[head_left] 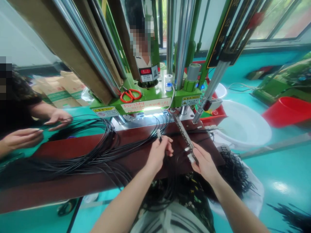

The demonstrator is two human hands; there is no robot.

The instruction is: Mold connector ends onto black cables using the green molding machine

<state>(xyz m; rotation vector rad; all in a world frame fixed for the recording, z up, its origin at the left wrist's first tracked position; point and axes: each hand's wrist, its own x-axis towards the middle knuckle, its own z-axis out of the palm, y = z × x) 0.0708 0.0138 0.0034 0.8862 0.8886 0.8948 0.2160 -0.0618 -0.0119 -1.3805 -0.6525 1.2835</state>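
Note:
Over the brown tabletop, my left hand [158,152] is closed on a black cable with a pale connector [159,134] sticking up above the fingers. My right hand [205,162] grips the near end of a long, narrow metal bar [184,133], its row of small slots facing up. The bar slants away toward the press, and its far end reaches the lit metal plate [138,121]. Small white pieces [191,158] show beside my right fingertips. A bundle of black cables [97,157] runs across the table to the left of my hands.
A green press [155,102] with steel columns stands ahead, red-handled scissors [130,95] on its ledge. At left are a co-worker's hands [58,119] with thin cable. A white basin [245,124], a red bucket [289,111] and a sack of black pieces [236,171] are at right.

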